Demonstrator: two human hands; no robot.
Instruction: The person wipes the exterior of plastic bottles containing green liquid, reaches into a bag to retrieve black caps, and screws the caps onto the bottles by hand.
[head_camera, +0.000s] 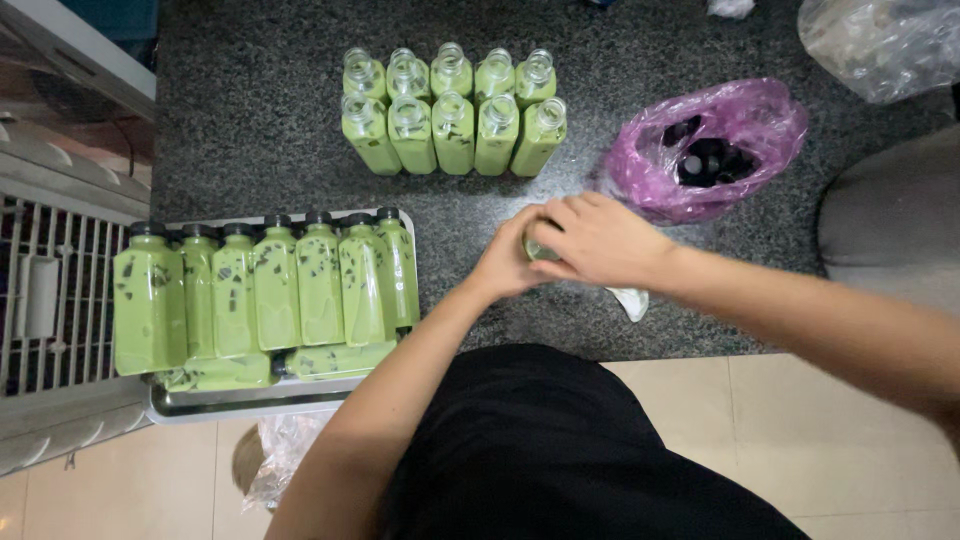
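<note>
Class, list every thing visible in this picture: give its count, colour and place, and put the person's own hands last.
Open bottles: ten, green, two rows, upper counter.
Capped bottles: about eight, green with black caps, in the tray.
Tray: one, metal, left counter edge.
Purple bag: one, holds black caps, right of centre.
Clear bag: one, top right.
Held bottle: one, green, mostly hidden between the hands.
Left hand: grips the held bottle.
Right hand: on its top.

Bottle (537, 249) mostly hidden by hands
</note>
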